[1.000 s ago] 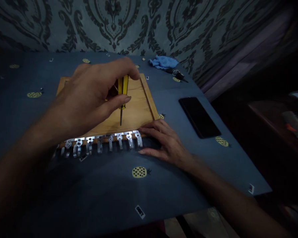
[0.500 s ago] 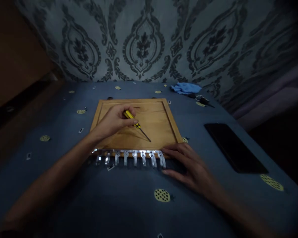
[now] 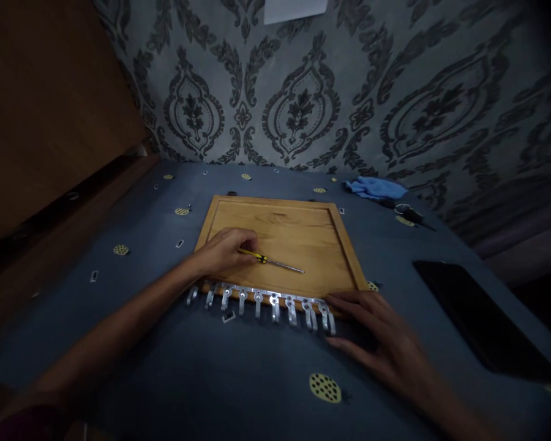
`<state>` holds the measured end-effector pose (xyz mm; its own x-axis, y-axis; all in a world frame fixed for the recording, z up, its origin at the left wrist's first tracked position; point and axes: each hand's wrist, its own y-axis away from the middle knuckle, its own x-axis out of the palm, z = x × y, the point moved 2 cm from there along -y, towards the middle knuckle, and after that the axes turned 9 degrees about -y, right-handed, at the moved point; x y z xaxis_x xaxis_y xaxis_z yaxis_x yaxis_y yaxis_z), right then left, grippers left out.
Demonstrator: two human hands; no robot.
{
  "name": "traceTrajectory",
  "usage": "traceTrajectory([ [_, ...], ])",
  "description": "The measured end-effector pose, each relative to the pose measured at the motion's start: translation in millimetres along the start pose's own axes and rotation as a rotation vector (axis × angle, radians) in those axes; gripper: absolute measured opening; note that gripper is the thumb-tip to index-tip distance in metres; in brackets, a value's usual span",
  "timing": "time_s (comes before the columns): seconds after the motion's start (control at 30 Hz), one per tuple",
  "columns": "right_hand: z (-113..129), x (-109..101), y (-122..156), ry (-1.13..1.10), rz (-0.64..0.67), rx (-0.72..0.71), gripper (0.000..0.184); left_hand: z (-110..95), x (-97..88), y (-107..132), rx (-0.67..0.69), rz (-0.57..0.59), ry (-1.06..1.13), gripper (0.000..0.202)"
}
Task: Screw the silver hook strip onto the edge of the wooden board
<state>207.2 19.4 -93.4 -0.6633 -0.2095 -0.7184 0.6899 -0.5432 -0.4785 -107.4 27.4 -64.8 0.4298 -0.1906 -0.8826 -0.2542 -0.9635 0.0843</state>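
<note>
A yellow-and-black screwdriver (image 3: pixel 261 258) is pinched by its handle in my left hand (image 3: pixel 229 250), low over the wooden board (image 3: pixel 284 242). Its metal shaft points right and slightly toward me. The board has a raised rim and lies on the blue cloth. Along its near edge runs a metal hook rail (image 3: pixel 274 299) with several hooks hanging toward me. My right hand (image 3: pixel 381 324) is by the rail's right end, fingers stretched over the board's near right corner. Its thumb is spread apart, close to the last hook.
A black phone-like slab (image 3: pixel 482 315) lies to the right. At the back right are a blue cloth (image 3: pixel 376 187) and a dark keyed object (image 3: pixel 411 213). Patterned wallpaper (image 3: pixel 298 110) rises behind, and a brown wooden panel (image 3: pixel 50 110) stands on the left.
My view has shifted, so the scene sits lower and further right. My left hand has lowered with the screwdriver, which has swung from pointing down to nearly level. The right hand stays at the rail's end.
</note>
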Motion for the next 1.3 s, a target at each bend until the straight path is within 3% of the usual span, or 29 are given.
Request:
traceTrajectory([
  [0.17,0,-1,0,-0.001,0.013,-0.01,0.04,20,-16.3,-3,-0.067,-0.069,-0.001,0.038],
  [0.4,-3,-7,5,-0.008,0.03,0.059,0.04,104,-76.8,3,-0.493,-0.47,-0.173,0.039],
  [0.57,-1,-9,6,0.003,0.016,0.088,0.038,140,-75.9,9,-0.63,-0.514,-0.24,0.039],
  [0.83,0,-6,4,-0.006,0.019,0.077,0.035,151,-63.1,4,-0.558,-0.521,-0.307,0.039],
  [0.9,2,-7,3,-0.015,-0.031,0.075,0.034,153,-61.9,3,-0.514,-0.538,-0.298,0.039],
  [1.03,10,-8,1,-0.05,0.019,0.08,0.033,153,-59.4,3,-0.388,-0.595,-0.236,0.039],
  [1.13,13,-9,-1,-0.106,0.005,0.09,0.034,151,-61.1,5,-0.297,-0.637,-0.152,0.037],
  [1.3,15,-7,-2,-0.172,-0.068,0.142,0.027,136,-72.4,12,-0.234,-0.598,-0.003,0.037],
])
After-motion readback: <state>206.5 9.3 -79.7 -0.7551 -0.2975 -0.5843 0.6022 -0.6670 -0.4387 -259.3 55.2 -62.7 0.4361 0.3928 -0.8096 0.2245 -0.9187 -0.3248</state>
